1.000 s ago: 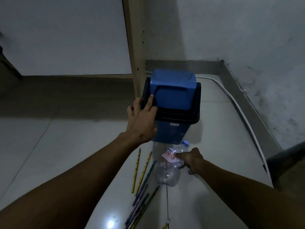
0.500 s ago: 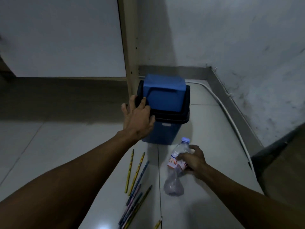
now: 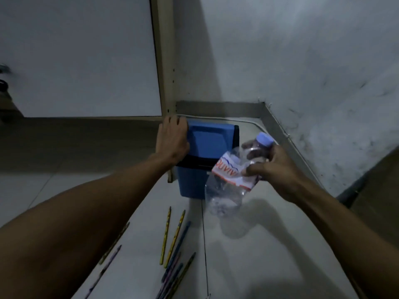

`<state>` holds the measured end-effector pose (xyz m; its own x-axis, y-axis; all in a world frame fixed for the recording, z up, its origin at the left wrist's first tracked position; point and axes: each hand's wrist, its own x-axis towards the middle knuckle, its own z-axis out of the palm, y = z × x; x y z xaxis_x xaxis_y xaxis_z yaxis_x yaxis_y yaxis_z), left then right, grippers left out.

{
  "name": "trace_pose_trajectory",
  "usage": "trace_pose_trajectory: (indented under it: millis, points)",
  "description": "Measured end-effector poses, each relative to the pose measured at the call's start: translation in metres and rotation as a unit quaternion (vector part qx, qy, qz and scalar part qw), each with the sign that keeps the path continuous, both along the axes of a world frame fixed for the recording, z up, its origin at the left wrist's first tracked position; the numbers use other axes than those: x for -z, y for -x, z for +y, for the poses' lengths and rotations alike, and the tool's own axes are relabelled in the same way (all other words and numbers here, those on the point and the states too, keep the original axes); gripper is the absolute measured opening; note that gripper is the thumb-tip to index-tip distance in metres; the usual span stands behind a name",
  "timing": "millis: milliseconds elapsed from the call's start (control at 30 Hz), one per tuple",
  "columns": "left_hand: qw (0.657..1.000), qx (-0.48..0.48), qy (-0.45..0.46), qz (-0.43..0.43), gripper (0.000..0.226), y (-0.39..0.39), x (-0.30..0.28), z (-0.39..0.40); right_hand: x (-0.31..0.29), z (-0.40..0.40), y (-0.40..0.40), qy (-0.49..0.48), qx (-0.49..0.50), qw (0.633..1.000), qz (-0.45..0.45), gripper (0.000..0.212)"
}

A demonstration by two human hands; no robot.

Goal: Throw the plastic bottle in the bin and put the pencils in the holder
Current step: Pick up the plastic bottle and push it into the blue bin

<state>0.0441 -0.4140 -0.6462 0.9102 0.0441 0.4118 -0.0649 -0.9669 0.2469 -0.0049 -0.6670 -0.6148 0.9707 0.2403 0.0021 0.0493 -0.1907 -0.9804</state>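
Note:
A small blue bin (image 3: 192, 184) with a blue swing lid (image 3: 210, 141) on a black rim stands on the tiled floor in a corner. My left hand (image 3: 172, 139) rests on the lid's left side, fingers over its far edge. My right hand (image 3: 269, 167) holds a crumpled clear plastic bottle (image 3: 228, 188) in the air just right of the bin, gripped near its neck; its pale blue cap (image 3: 265, 139) points up and away. Several pencils (image 3: 174, 238) lie scattered on the floor in front of the bin. No pencil holder is in view.
A wooden post (image 3: 165, 61) rises right behind the bin, with a white panel (image 3: 75, 57) to its left. A grey wall (image 3: 302, 50) closes the right side, and a white cable (image 3: 287, 134) runs along its skirting.
My right hand has lifted the bottle off the floor and brought it up beside the bin. My left hand has slid further over the lid's left side.

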Motion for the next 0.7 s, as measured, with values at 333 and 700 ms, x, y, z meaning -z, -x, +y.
trace_pose_trajectory:
  millis: [333, 700]
  points:
    - [0.993, 0.016, -0.008, 0.114, 0.071, -0.030, -0.008, 0.003, -0.040, 0.044, -0.024, -0.064, 0.050, 0.988, -0.133, 0.046]
    - [0.998, -0.006, 0.037, 0.050, 0.072, -0.035, 0.004, 0.007, -0.003, 0.050, -0.032, 0.143, -0.020, 0.927, -0.347, 0.048]
